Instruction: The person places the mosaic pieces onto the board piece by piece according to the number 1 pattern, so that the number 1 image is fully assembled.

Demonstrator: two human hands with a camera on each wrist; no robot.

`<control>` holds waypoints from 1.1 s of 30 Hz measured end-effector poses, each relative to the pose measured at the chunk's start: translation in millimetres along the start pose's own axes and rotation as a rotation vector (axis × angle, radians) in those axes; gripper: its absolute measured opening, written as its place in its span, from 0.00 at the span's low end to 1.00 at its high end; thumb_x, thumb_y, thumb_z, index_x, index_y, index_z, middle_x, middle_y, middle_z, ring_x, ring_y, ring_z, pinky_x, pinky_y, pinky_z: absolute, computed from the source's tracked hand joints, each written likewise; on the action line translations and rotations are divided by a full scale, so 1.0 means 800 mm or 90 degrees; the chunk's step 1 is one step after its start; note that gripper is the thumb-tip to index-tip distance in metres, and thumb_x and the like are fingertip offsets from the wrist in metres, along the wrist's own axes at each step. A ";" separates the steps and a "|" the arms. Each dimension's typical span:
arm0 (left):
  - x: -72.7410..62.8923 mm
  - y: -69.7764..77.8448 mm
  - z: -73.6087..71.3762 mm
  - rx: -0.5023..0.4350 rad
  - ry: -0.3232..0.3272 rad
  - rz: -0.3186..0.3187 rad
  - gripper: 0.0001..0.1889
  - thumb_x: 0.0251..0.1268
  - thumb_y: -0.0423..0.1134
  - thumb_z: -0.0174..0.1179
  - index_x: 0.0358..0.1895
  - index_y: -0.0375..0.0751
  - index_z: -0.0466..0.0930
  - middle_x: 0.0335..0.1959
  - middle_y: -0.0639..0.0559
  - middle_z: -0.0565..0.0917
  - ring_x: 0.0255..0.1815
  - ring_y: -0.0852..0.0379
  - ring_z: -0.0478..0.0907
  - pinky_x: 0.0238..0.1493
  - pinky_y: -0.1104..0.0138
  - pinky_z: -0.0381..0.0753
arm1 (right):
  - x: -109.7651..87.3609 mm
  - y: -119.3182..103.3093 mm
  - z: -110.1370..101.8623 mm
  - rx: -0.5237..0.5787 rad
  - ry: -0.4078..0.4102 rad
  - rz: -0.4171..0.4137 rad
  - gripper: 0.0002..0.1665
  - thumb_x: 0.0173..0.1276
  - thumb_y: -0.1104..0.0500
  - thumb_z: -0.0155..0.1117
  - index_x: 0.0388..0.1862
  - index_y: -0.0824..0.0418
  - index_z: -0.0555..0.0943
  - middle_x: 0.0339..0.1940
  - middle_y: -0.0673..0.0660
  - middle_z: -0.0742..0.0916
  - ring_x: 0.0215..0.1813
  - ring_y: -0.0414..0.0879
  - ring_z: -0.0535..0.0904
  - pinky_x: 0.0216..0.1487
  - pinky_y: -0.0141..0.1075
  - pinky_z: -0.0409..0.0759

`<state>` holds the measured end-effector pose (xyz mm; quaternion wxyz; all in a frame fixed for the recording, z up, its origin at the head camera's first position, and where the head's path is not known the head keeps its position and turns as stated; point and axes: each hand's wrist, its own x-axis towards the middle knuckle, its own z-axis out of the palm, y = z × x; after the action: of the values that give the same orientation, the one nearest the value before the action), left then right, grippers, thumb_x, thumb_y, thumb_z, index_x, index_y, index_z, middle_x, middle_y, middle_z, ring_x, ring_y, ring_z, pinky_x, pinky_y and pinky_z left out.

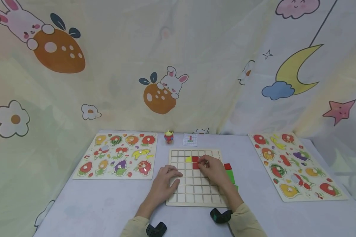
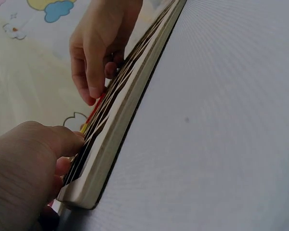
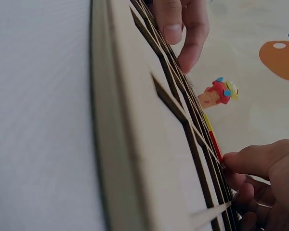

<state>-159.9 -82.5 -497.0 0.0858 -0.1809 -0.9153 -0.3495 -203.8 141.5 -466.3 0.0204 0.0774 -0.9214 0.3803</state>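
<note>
My R grip (image 1: 213, 169): fingers bent, tips at red squares (image 1: 195, 165) just to its L; can't tell if pinching any. 2 visible reds line up away from me. L grip (image 1: 166, 183), relaxed on board (image 1: 190, 197), is farther.

White-clothed tbl (image 1: 106, 210) w/ grid brd (image 1: 190, 190), L fruit brd (image 1: 129, 161), R fruit brd (image 1: 290, 171), figurine (image 1: 168, 137), sm. card (image 1: 190, 140), red tile (image 1: 227, 166) & green tiles (image 1: 231, 176).

We see a pale wooden rectangular grid board (image 1: 190, 190) flat on the white-covered surface (image 1: 106, 207). Toward its far edge we note one yellow square tile (image 1: 188, 159) and, immediately right, red square tiles (image 1: 195, 159) spanning two rows.
</note>
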 end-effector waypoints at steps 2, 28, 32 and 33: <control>0.000 0.000 0.000 -0.001 -0.001 -0.003 0.09 0.61 0.41 0.62 0.44 0.57 0.82 0.49 0.60 0.75 0.49 0.62 0.66 0.47 0.64 0.74 | 0.000 0.000 0.001 -0.004 0.002 0.000 0.06 0.61 0.58 0.66 0.37 0.53 0.82 0.26 0.47 0.81 0.28 0.41 0.70 0.29 0.31 0.68; 0.001 -0.001 0.002 0.005 0.004 -0.002 0.10 0.60 0.40 0.62 0.44 0.57 0.82 0.49 0.60 0.75 0.49 0.62 0.66 0.46 0.65 0.74 | 0.000 0.035 -0.040 0.040 0.042 0.022 0.06 0.67 0.55 0.59 0.39 0.55 0.80 0.33 0.52 0.83 0.31 0.42 0.74 0.32 0.31 0.71; 0.001 -0.001 0.001 0.008 0.003 -0.001 0.10 0.60 0.40 0.62 0.44 0.57 0.82 0.49 0.60 0.75 0.48 0.62 0.66 0.46 0.65 0.74 | -0.001 0.046 -0.051 0.044 0.050 0.033 0.08 0.67 0.55 0.58 0.40 0.56 0.79 0.33 0.53 0.82 0.32 0.42 0.74 0.30 0.31 0.72; 0.000 -0.001 0.001 0.009 0.002 -0.001 0.10 0.60 0.40 0.62 0.44 0.57 0.82 0.49 0.60 0.75 0.48 0.62 0.66 0.46 0.66 0.74 | -0.001 0.048 -0.054 0.045 0.053 0.034 0.08 0.67 0.55 0.58 0.40 0.57 0.79 0.33 0.54 0.82 0.32 0.42 0.74 0.30 0.30 0.72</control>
<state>-160.7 -82.5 -498.3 0.0885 -0.1793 -0.9176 -0.3435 -209.7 198.9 -462.9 0.0455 0.0373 -0.9076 0.4157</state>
